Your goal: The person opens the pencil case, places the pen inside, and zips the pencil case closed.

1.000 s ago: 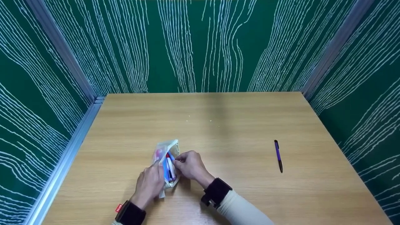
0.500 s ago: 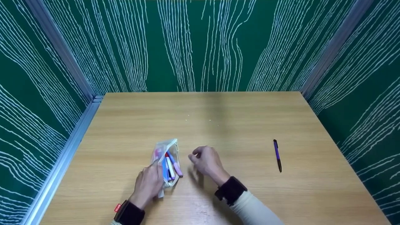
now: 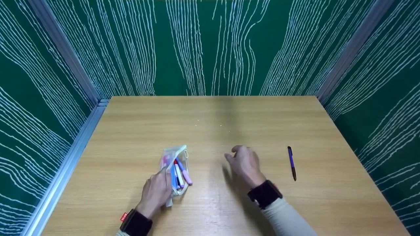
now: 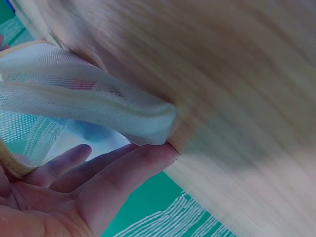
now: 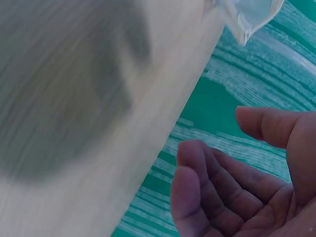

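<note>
**Right hand off the pouch and crossing toward the loose pen**

While the left hand (image 3: 157, 193) holds the mesh pouch (image 3: 175, 164) flat to the tabletop (image 3: 137, 131), fingers (image 4: 123, 165) extended along the pouch's underside and lightly bearing on it, the right hand (image 3: 244, 162) has left the pouch mouth, where it stood a second ago, and now hovers over the middle of the tabletop. Its fingers (image 5: 197, 187) are loosely curled, slightly apart, and hold nothing.

Judgement: the pens in the pouch look settled, and the rightward travel suggests the remaining purple pen (image 3: 291, 163) is the next item of concern.

Pouch: lies toward the near-left part of the tabletop, long axis running from the near edge toward the far edge, slightly tilted. Its zip mouth is open along the right-hand side, with several coloured pens (image 3: 179, 172) showing inside, one pink end protruding.

Purple pen: lies alone toward the right edge, well apart from the right hand, long axis near-to-far, dark end toward the near edge.
</note>
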Motion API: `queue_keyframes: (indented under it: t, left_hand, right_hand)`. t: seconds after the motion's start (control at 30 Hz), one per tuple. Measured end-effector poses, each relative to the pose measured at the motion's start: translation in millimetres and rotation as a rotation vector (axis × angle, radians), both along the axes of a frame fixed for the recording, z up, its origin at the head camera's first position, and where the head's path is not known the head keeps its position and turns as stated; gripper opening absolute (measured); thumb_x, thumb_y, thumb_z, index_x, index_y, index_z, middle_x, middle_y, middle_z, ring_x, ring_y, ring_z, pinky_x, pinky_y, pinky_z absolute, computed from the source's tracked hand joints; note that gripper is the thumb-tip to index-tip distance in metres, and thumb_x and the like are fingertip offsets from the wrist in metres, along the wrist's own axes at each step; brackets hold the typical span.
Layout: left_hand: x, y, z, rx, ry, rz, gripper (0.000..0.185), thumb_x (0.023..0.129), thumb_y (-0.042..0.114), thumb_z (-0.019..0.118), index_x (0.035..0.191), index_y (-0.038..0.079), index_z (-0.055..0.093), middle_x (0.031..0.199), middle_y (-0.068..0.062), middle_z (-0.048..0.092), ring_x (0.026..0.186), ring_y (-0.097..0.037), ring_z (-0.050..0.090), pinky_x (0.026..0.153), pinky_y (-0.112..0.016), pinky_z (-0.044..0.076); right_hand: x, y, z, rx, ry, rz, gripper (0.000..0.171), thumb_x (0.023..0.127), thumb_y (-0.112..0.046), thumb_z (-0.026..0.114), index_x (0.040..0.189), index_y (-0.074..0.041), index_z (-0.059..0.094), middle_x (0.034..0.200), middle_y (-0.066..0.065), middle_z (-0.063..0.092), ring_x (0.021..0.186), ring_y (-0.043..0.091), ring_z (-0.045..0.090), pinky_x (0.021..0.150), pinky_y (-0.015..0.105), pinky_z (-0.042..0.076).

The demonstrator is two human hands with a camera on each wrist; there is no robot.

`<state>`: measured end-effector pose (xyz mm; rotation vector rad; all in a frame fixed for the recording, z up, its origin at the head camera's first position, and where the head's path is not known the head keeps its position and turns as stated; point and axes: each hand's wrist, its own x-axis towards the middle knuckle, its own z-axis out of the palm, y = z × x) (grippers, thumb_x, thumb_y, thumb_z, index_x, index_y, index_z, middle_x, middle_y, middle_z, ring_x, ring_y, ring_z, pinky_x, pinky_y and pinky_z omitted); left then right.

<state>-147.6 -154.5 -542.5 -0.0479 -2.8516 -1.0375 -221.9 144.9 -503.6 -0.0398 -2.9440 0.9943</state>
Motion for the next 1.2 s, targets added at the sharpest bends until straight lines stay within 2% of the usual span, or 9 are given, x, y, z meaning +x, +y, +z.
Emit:
queue_keyframes:
  t: [0.1,0.23,0.33,0.47,0.57,0.73,0.93,1.03,1.2]
  left_hand:
    - [-0.6,-0.7,-0.8,-0.024,0.02,0.001,0.037,0.109,0.021,0.039,0.127,0.0,0.064,0.059,0.003,0.045,0.045,-0.014,0.045,0.042,-0.034,0.041]
    - [-0.6,-1.2,-2.2,-0.06,0.048,0.004,0.037,0.109,0.022,0.039,0.122,0.002,0.066,0.06,0.001,0.045,0.051,-0.018,0.048,0.048,-0.039,0.044]
    - [-0.4,-1.1,-2.2,-0.052,0.031,0.004,0.038,0.109,0.023,0.038,0.127,0.001,0.065,0.061,0.001,0.045,0.05,-0.017,0.047,0.047,-0.038,0.043]
    - [-0.3,-1.1,-0.9,-0.031,0.006,0.002,0.039,0.11,0.023,0.038,0.128,0.001,0.063,0.06,0.002,0.044,0.046,-0.014,0.044,0.044,-0.033,0.039]
    - [-0.5,-1.1,-0.5,-0.026,0.012,0.0,0.037,0.11,0.022,0.038,0.122,0.001,0.065,0.061,0.002,0.045,0.045,-0.014,0.044,0.043,-0.033,0.039]
    - [-0.8,-1.0,-0.8,-0.015,0.019,0.003,0.034,0.11,0.022,0.038,0.114,0.002,0.065,0.061,0.002,0.045,0.045,-0.013,0.045,0.042,-0.032,0.039]
    - [-0.2,-0.7,-0.3,-0.003,0.011,0.0,0.035,0.11,0.022,0.038,0.12,0.002,0.065,0.06,0.002,0.046,0.044,-0.012,0.045,0.041,-0.032,0.04]
    - [0.4,-0.8,-0.3,0.006,0.006,-0.004,0.039,0.11,0.023,0.038,0.13,0.0,0.063,0.06,0.003,0.046,0.043,-0.012,0.044,0.04,-0.032,0.04]
    - [0.3,-1.4,-1.6,-0.023,0.049,-0.012,0.039,0.11,0.021,0.038,0.13,-0.001,0.062,0.06,0.003,0.044,0.044,-0.012,0.043,0.041,-0.032,0.039]
  right_hand:
    - [-2.9,16.9,0.2,0.049,0.025,-0.013,0.043,0.091,-0.034,0.077,0.118,-0.002,0.072,0.101,0.015,0.076,0.068,0.018,0.066,0.075,0.041,0.058]
    - [-6.5,43.7,0.7,0.115,0.044,-0.024,0.045,0.092,-0.033,0.075,0.12,0.002,0.07,0.099,0.021,0.075,0.062,0.02,0.065,0.064,0.039,0.058]
    - [-8.3,66.7,0.0,0.177,0.06,-0.047,0.045,0.092,-0.032,0.075,0.119,0.004,0.069,0.099,0.025,0.073,0.067,0.029,0.069,0.063,0.042,0.058]
    - [-10.8,95.6,-1.7,0.265,0.079,-0.096,0.044,0.09,-0.03,0.076,0.114,0.006,0.07,0.101,0.028,0.072,0.082,0.041,0.071,0.07,0.052,0.057]
    - [-12.1,114.2,-1.5,0.312,0.036,-0.128,0.041,0.09,-0.031,0.076,0.104,0.007,0.068,0.094,0.027,0.071,0.079,0.04,0.069,0.066,0.052,0.056]
    - [-12.1,141.1,-2.5,0.374,-0.094,-0.16,0.041,0.091,-0.036,0.075,0.081,0.001,0.061,0.077,0.018,0.063,0.065,0.028,0.06,0.054,0.04,0.05]
    - [-6.2,164.9,-5.8,0.371,-0.171,-0.171,0.041,0.091,-0.036,0.072,0.083,0.0,0.055,0.074,0.014,0.057,0.064,0.026,0.056,0.051,0.036,0.044]
    - [-3.2,172.5,-7.3,0.37,-0.216,-0.165,0.038,0.092,-0.035,0.069,0.08,-0.002,0.054,0.071,0.011,0.054,0.062,0.025,0.054,0.05,0.036,0.042]
    - [0.1,179.7,-11.0,0.369,-0.259,-0.15,0.024,0.088,-0.023,0.059,0.074,-0.005,0.052,0.067,0.008,0.053,0.059,0.024,0.052,0.049,0.035,0.039]
